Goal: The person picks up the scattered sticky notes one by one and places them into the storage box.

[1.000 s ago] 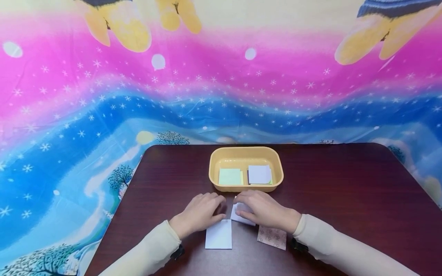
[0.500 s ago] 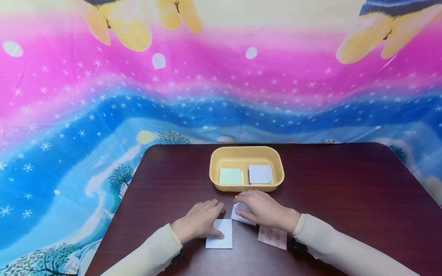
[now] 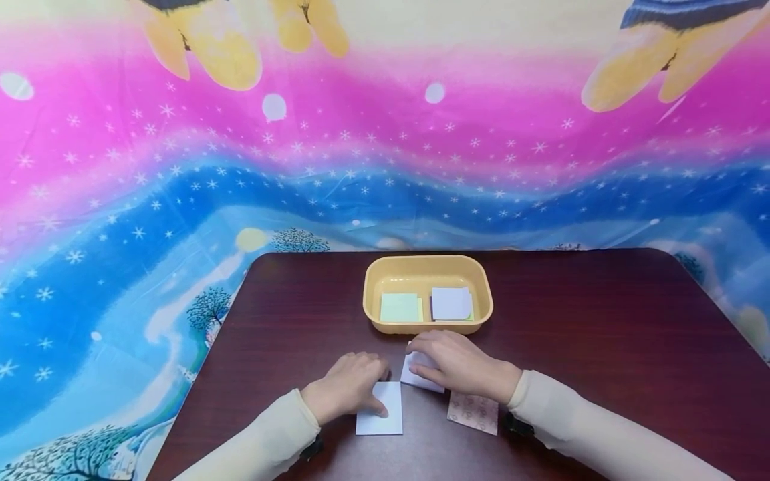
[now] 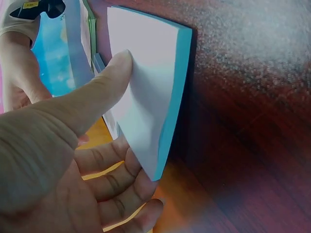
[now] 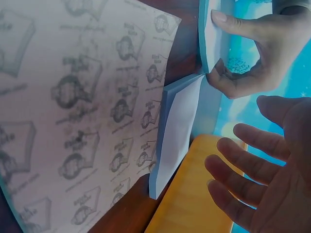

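My left hand (image 3: 350,386) is at the left sticky note pad (image 3: 385,421), which has a white top and a blue edge. In the left wrist view, the thumb (image 4: 104,85) lies on the pad's top while the other fingers curl at its far edge, pinching it. My right hand (image 3: 466,366) hovers with loosely bent fingers over a second white-topped pad (image 3: 421,375); the right wrist view shows a gap between that hand and the pad (image 5: 177,128). Nothing is in the right hand. A third pad (image 3: 474,413) with a printed pinkish back lies beneath the right wrist.
Behind the hands stands a yellow two-compartment tray (image 3: 428,264). Green-topped notes (image 3: 399,307) fill part of its left side, and lilac-topped notes (image 3: 451,304) lie in the right. A patterned cloth (image 3: 385,133) hangs behind the dark wooden table (image 3: 589,321).
The left hand has shifted slightly toward the near edge, and its thumb has come down from beyond the left pad onto its top. The right hand has stayed in place.
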Demonstrator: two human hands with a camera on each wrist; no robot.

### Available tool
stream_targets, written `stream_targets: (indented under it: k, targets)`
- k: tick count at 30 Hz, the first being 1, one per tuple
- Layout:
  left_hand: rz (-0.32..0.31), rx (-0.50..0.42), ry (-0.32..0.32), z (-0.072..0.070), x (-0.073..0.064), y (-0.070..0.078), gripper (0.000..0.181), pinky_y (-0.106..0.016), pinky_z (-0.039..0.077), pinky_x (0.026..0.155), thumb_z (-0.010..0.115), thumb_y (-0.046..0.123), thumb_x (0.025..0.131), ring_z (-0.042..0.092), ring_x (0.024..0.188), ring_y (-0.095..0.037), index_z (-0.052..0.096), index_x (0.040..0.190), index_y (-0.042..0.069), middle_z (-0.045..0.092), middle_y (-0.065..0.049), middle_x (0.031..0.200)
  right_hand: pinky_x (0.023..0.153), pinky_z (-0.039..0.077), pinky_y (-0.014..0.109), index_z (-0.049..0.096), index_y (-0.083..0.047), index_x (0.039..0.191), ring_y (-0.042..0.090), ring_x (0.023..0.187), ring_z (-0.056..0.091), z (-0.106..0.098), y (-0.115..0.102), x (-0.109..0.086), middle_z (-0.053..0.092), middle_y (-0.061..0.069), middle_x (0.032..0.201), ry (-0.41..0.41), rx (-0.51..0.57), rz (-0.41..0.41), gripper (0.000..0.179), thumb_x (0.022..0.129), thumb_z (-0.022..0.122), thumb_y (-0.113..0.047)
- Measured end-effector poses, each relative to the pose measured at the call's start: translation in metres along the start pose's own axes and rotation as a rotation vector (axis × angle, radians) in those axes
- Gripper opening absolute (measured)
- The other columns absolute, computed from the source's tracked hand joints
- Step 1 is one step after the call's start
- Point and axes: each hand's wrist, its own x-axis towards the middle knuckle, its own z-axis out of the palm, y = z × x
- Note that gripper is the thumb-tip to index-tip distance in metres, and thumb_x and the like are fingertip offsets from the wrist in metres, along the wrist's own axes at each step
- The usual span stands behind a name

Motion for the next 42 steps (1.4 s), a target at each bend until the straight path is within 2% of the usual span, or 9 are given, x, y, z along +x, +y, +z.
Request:
stream_targets:
  k: [5,11,16,22,31,38,42]
  targets:
    - [-0.004,0.025,-0.007,-0.001,-0.001,0.001,0.047,-0.027,0.039,0.056,0.093,0.051,0.061,0.051,0.064,-0.009,0.072,0.084,0.016,0.059,0.007,0.074,0.090,0.055,0.035,0.071,-0.011,0.117,0.011,0.102,0.067,0.000,0.001,0.001,0.072,-0.001,0.109,0.016,-0.003,-0.025,0.027,0.098,0.065,-0.029]
    - [0.013,0.037,0.013,-0.003,0.000,-0.002,0.049,-0.028,0.043,0.060,0.092,0.049,0.063,0.058,0.069,-0.011,0.071,0.094,0.017,0.066,0.005,0.080,0.088,0.056,0.034,0.072,-0.010,0.116,0.011,0.100,0.068,-0.001,0.003,0.003,0.073,-0.001,0.108,0.035,-0.008,-0.043,0.026,0.097,0.066,-0.028]
    - [0.040,0.015,0.032,-0.006,-0.001,-0.004,0.045,-0.028,0.041,0.058,0.091,0.041,0.069,0.056,0.062,-0.007,0.067,0.098,0.016,0.069,0.007,0.077,0.088,0.056,0.034,0.072,-0.010,0.115,0.011,0.099,0.068,-0.001,0.004,0.004,0.073,-0.001,0.106,0.042,-0.004,-0.047,0.025,0.097,0.067,-0.026]
    - [0.034,-0.014,0.031,-0.012,0.000,-0.007,0.033,-0.028,0.041,0.059,0.087,0.032,0.078,0.050,0.058,-0.004,0.066,0.098,0.016,0.068,0.007,0.074,0.088,0.056,0.035,0.072,-0.009,0.116,0.011,0.100,0.068,-0.002,0.004,0.005,0.073,0.000,0.107,0.044,0.002,-0.045,0.026,0.097,0.067,-0.026]
    - [0.035,-0.063,0.070,-0.022,0.002,-0.010,0.024,-0.029,0.045,0.059,0.083,0.024,0.083,0.053,0.060,-0.005,0.068,0.098,0.015,0.073,0.003,0.083,0.089,0.056,0.036,0.072,-0.010,0.117,0.012,0.101,0.069,-0.004,0.006,0.006,0.074,-0.001,0.109,0.048,0.006,-0.032,0.027,0.096,0.068,-0.027]
    - [0.018,-0.129,0.068,-0.028,0.005,-0.010,0.019,-0.022,0.040,0.054,0.081,0.022,0.086,0.046,0.056,-0.005,0.067,0.095,0.015,0.068,0.004,0.076,0.089,0.056,0.038,0.071,-0.010,0.118,0.013,0.101,0.068,-0.008,0.008,0.007,0.073,0.000,0.110,0.031,0.007,-0.032,0.027,0.097,0.067,-0.028]
    - [0.019,-0.136,0.072,-0.030,0.007,-0.011,0.018,-0.021,0.040,0.054,0.080,0.022,0.087,0.045,0.056,-0.004,0.066,0.095,0.015,0.066,0.005,0.075,0.088,0.056,0.038,0.071,-0.011,0.118,0.012,0.099,0.068,-0.010,0.010,0.007,0.074,0.000,0.110,0.028,0.011,-0.035,0.027,0.097,0.067,-0.028]
